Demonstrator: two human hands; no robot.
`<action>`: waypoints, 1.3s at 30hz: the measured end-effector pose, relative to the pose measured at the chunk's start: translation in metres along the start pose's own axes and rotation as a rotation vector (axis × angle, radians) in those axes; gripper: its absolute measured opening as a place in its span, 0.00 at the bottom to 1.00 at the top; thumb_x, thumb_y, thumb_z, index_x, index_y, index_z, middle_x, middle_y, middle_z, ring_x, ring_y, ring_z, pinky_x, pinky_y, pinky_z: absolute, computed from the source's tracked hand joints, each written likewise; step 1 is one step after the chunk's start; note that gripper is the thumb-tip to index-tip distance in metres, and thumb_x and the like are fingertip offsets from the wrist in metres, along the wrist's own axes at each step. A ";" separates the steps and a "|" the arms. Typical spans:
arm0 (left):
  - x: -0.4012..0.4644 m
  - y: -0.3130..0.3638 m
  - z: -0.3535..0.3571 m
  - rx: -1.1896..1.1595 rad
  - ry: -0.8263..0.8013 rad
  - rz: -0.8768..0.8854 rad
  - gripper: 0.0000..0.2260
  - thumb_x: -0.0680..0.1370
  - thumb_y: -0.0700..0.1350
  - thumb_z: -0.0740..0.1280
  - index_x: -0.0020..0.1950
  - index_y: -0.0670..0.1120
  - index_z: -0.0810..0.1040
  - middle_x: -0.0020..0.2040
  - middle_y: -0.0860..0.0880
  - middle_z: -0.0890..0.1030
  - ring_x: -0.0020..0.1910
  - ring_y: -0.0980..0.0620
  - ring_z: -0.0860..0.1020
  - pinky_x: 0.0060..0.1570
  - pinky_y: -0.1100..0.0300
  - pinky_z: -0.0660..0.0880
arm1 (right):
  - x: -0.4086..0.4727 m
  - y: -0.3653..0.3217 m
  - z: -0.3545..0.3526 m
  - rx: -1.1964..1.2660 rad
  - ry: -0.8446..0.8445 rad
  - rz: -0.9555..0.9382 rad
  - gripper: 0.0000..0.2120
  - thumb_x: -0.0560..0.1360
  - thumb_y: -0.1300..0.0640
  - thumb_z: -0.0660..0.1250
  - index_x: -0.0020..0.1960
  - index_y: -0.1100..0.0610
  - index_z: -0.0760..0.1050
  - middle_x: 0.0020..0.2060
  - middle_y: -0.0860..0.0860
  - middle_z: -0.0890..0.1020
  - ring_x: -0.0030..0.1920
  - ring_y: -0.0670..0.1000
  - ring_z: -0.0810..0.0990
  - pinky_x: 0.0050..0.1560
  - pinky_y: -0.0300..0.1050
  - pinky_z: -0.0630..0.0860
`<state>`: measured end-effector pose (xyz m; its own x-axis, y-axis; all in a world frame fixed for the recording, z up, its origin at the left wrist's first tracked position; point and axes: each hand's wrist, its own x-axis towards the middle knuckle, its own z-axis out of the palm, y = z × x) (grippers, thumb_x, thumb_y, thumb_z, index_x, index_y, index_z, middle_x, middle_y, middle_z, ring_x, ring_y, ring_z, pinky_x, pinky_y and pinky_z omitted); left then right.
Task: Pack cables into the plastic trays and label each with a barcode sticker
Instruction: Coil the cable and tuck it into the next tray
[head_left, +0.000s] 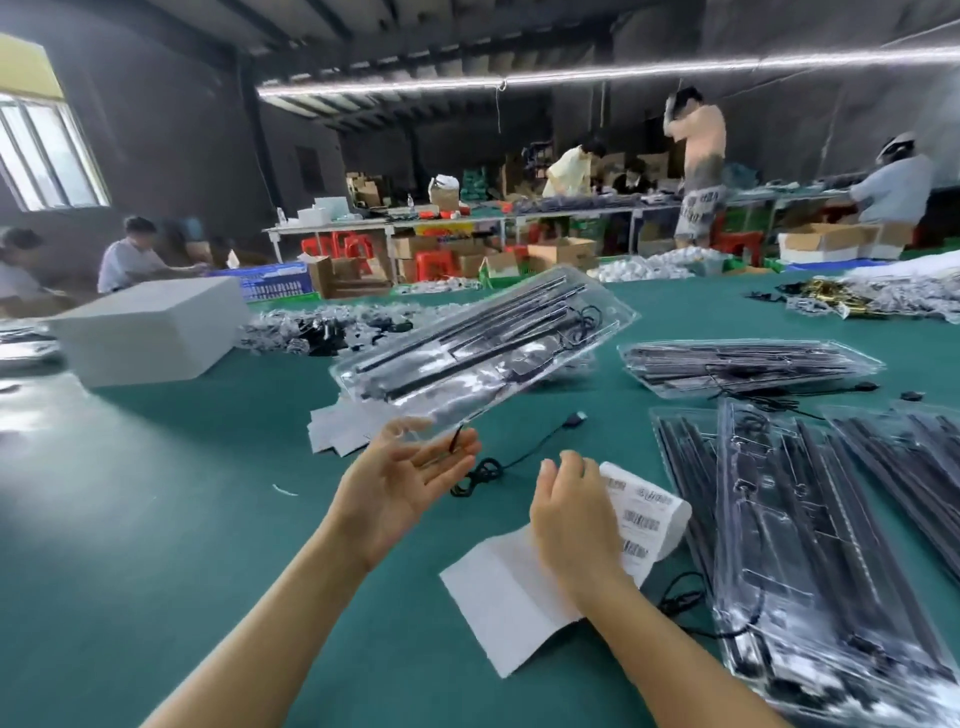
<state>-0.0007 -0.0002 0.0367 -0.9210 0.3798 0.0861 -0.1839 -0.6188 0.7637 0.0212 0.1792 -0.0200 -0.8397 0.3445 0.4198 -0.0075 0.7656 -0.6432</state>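
Note:
A clear plastic tray (483, 343) filled with black strips and cable is tilted above the green table, its near edge just over my left hand (405, 478). That hand is palm up with straight fingers, and a short black cable end (457, 439) hangs from the tray beside its fingertips. My right hand (571, 514) rests with relaxed fingers on a roll of white barcode stickers (647, 512), whose backing paper (511, 597) trails toward me. A loose black cable (498, 467) with a plug lies on the table between my hands.
Stacks of filled clear trays lie at the right (810, 571) and further back on the right (748, 364). A white foam box (150, 332) stands at the left. White paper slips (337, 431) and a pile of bagged parts (322, 327) lie beyond. Other people work at distant tables.

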 end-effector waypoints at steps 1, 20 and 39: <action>-0.002 -0.006 -0.004 -0.030 -0.019 -0.021 0.09 0.71 0.33 0.58 0.48 0.44 0.66 0.57 0.27 0.76 0.58 0.32 0.77 0.53 0.45 0.79 | 0.001 -0.003 -0.002 0.168 -0.002 0.026 0.14 0.81 0.49 0.49 0.48 0.55 0.69 0.45 0.51 0.74 0.41 0.45 0.72 0.39 0.40 0.68; -0.017 -0.042 -0.012 0.333 -0.007 -0.215 0.22 0.70 0.41 0.75 0.60 0.40 0.71 0.57 0.38 0.80 0.48 0.37 0.82 0.43 0.51 0.81 | 0.019 -0.001 -0.018 1.481 -0.240 0.616 0.11 0.77 0.66 0.64 0.57 0.57 0.68 0.41 0.55 0.86 0.41 0.56 0.85 0.42 0.48 0.80; -0.014 -0.002 -0.031 -0.151 0.168 -0.070 0.10 0.72 0.40 0.65 0.37 0.40 0.85 0.46 0.44 0.85 0.44 0.41 0.84 0.33 0.56 0.81 | 0.006 0.003 -0.004 0.151 -0.412 -0.104 0.26 0.71 0.72 0.55 0.64 0.55 0.74 0.62 0.48 0.74 0.61 0.45 0.71 0.57 0.30 0.62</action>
<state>0.0015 -0.0255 0.0146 -0.9463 0.3128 -0.0811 -0.2864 -0.6956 0.6589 0.0182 0.1857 -0.0172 -0.9762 0.0014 0.2167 -0.1567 0.6860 -0.7106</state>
